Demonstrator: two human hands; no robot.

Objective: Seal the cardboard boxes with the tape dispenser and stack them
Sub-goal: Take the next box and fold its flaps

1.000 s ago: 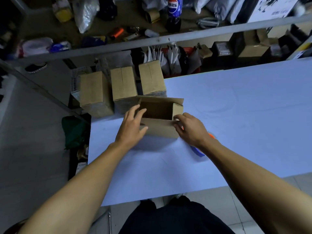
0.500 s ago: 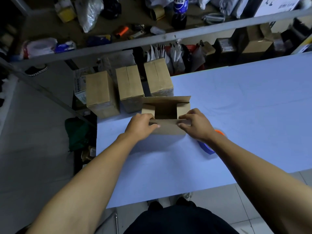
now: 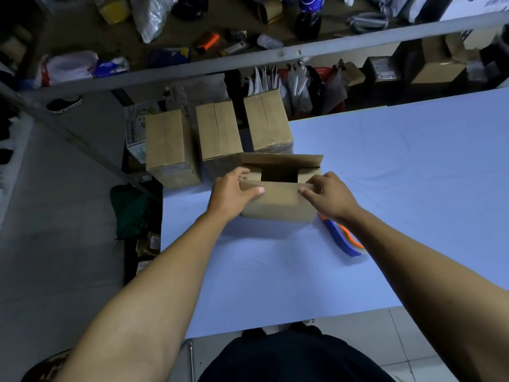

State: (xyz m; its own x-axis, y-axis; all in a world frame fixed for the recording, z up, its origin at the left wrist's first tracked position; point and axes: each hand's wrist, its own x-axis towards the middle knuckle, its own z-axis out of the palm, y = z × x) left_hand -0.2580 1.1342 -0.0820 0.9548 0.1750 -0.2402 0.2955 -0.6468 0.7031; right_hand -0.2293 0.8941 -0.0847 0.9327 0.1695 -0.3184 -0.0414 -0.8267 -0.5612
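Observation:
An unsealed cardboard box (image 3: pixel 281 205) stands on the pale blue table (image 3: pixel 399 175), its far flap up and its near flap folded partly over the opening. My left hand (image 3: pixel 231 194) grips the box's left end, thumb on the near flap. My right hand (image 3: pixel 327 195) presses the flap's right end. A blue and orange tape dispenser (image 3: pixel 341 239) lies on the table just right of the box, partly hidden by my right wrist. Three closed boxes stand in a row behind: left (image 3: pixel 168 144), middle (image 3: pixel 219 132), right (image 3: pixel 267 121).
The table's left edge runs just left of the boxes, with a green bag (image 3: pixel 129 210) on the floor below it. A grey metal shelf rail (image 3: pixel 248 60) crosses above, with clutter and a cola bottle (image 3: pixel 307 17) behind. More cartons (image 3: pixel 438 64) stand at the back right.
Both hands have folded the box's side flaps inward and brought the near flap up over the opening. The view has shifted slightly closer.

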